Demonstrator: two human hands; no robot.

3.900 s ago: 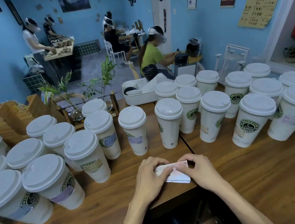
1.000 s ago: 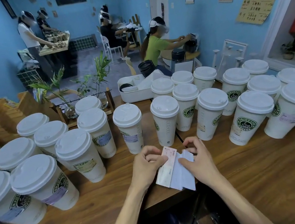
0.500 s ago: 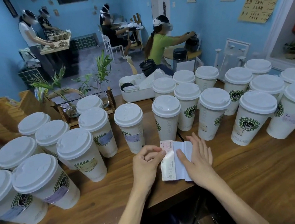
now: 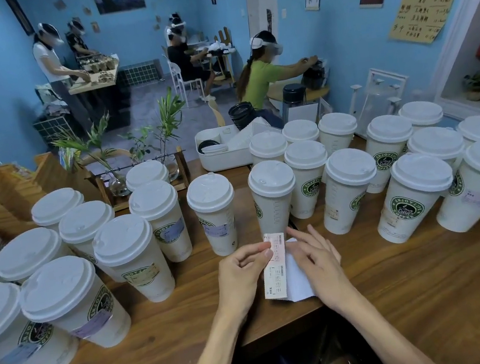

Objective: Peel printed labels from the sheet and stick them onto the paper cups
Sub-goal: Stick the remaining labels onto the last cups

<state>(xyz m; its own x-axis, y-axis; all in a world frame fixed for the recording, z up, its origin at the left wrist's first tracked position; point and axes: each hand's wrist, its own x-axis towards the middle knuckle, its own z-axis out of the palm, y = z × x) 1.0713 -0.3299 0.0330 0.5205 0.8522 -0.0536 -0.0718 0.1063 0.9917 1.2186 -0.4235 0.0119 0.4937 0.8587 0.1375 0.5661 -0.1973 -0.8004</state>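
Note:
A narrow strip of printed labels [image 4: 274, 266] with pink and white sections hangs upright near the counter's front edge. My left hand [image 4: 240, 271] pinches its upper edge between thumb and forefinger. Beside it lies the white backing sheet [image 4: 297, 281]; my right hand [image 4: 316, 259] rests on that sheet with fingers spread and straight. Just behind the strip stands a lidded paper cup [image 4: 272, 197] with no label on the side facing me. A cup to its left [image 4: 214, 216] carries a pale label.
Several lidded white cups with green logos crowd the wooden counter [image 4: 433, 293] on both sides, many bearing labels. A white tray [image 4: 222, 152], a plant stand [image 4: 142, 177] and wooden racks [image 4: 8, 189] stand behind. People work at tables in the blue room beyond.
The folded label sheet was opened out. My left hand lifted the printed strip away from the backing, and my right hand went from gripping the paper to lying flat on it.

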